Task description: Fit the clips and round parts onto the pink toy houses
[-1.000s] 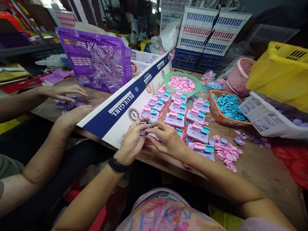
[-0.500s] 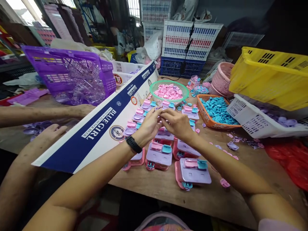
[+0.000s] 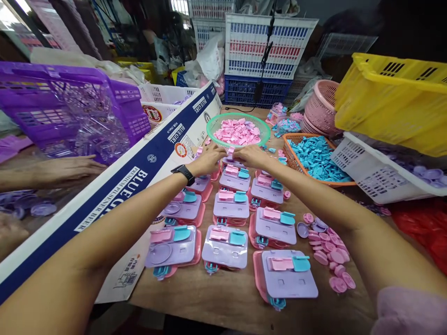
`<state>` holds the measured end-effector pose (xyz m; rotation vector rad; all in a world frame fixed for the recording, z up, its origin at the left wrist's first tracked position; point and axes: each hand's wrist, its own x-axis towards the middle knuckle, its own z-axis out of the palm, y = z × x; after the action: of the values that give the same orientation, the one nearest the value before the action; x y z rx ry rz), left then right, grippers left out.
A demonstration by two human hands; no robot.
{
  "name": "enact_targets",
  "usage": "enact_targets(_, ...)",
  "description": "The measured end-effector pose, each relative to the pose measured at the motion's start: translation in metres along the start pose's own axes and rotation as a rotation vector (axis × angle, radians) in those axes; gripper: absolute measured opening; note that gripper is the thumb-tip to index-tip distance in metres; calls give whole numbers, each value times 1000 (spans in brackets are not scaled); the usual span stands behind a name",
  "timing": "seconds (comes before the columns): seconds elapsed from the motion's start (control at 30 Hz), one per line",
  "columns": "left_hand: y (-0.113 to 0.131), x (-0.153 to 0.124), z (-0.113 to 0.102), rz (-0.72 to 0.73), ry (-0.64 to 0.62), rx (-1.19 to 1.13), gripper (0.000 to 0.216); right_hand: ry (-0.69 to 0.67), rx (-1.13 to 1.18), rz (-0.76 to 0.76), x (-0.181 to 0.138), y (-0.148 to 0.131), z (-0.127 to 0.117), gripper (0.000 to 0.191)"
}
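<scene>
My watch (image 3: 184, 173) is black. Near me, the toys (image 3: 224, 252) are lilac, pink and turquoise; far, the basket (image 3: 265, 132) green; right, the crate (image 3: 387, 100) yellow; left, the cardboard (image 3: 153, 160) navy and white.

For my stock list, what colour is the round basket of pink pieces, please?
The basket is light green, seen best in the head view.

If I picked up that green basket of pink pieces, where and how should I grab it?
Best grip the green basket by its right rim, coming from the right, fingers curled under it. The rim is broad, and the pink pieces leave it bare there. Cardboard stands close on the left; the left hand and right hand are in front.
</scene>
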<state>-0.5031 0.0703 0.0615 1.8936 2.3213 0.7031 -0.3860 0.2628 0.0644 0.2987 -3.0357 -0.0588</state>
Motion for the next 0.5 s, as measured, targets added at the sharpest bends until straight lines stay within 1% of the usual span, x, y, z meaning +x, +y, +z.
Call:
enact_targets(0.07,-8,7,6,23,-53,1,50,-10,-21,-12,2,0,4,27)
enact_targets(0.17,-16,13,12,49,-92,-24,44,-24,-31,-34,2,-1,5,25)
enact_targets(0.3,-25,14,18,58,-127,-16,52,-63,-38,-77,2,-4,7,25)
enact_targets(0.4,-23,14,21,38,-151,9,55,-69,-19,-73,5,-5,10,28)
enact_targets(0.5,-14,19,19,-26,-146,-17,47,-73,56,-29,9,-2,10,21)
